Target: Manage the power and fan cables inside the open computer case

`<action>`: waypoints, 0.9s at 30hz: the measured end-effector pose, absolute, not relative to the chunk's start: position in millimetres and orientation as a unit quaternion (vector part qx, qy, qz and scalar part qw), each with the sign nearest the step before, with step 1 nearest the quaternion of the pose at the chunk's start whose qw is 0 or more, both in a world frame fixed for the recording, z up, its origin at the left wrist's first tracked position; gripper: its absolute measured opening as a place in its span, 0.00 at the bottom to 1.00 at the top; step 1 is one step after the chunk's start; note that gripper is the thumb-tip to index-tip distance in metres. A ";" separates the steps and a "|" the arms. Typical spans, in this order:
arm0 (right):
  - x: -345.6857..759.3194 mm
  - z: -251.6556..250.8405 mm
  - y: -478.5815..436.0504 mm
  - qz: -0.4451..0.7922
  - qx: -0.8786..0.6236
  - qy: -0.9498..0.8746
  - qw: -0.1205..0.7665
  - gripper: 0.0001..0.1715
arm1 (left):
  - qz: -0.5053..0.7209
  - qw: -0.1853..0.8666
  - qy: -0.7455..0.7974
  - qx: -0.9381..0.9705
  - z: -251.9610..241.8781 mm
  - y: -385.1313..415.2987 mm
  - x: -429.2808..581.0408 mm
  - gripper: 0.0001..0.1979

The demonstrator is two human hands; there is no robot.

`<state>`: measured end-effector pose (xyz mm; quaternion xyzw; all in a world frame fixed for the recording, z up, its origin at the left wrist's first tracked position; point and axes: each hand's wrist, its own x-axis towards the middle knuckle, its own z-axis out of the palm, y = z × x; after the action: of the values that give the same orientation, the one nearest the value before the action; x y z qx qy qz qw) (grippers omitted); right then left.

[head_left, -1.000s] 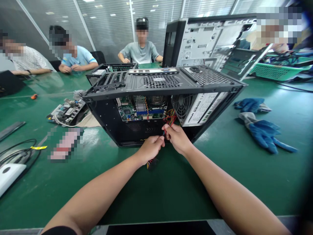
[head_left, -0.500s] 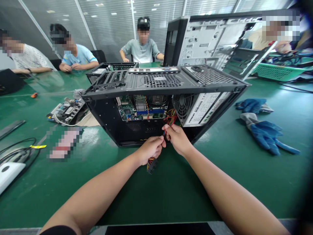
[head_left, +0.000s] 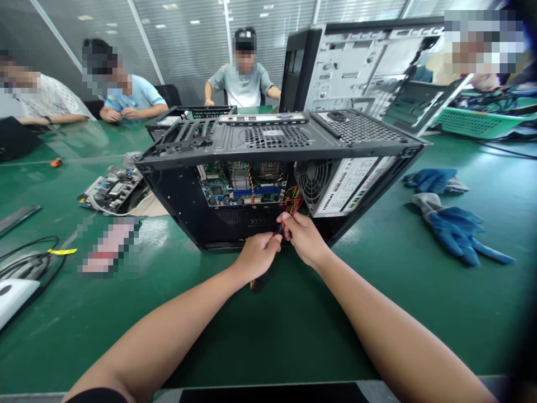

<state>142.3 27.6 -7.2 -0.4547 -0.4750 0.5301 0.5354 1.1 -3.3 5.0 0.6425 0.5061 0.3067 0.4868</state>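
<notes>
Green tabletop [head_left: 319, 330] spreads beneath the left hand [head_left: 259, 252] and right hand [head_left: 304, 236], their fingers narrowed in a pinch on colored wires [head_left: 294, 202]. Just beyond the fingertips stands an open computer case [head_left: 229, 143], its power supply [head_left: 350, 187] ahead and right of them; farther right lie 2 blue gloves [head_left: 455, 228].

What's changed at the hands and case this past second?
The black connector below the left hand came into clearer view, then turned dark and indistinct again. Nothing was let go: that hand and the right hand stay closed on the wires; the case stays put.
</notes>
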 end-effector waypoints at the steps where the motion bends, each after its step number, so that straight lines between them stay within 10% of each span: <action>1: 142.3 -7.3 27.8 0.531 -0.452 -0.475 0.536 0.23 | 0.308 0.438 0.513 0.671 5.5 -3.2 1.1 0.16; 12: 142.3 -4.3 27.9 0.535 -0.453 -0.477 0.531 0.23 | 0.294 0.428 0.549 0.655 10.1 -5.7 2.7 0.17; 20: 143.4 -4.3 27.6 0.534 -0.469 -0.475 0.518 0.22 | 0.297 0.738 0.439 0.417 4.8 -4.7 2.6 0.17; 27: 144.7 -3.6 28.5 0.546 -0.466 -0.479 0.505 0.22 | 0.307 0.757 0.420 0.395 6.8 -5.9 4.2 0.18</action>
<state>144.7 28.5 -3.6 -0.4655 -0.4793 0.5460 0.5054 4.2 -5.9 6.8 0.3950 0.4201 0.3074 0.7570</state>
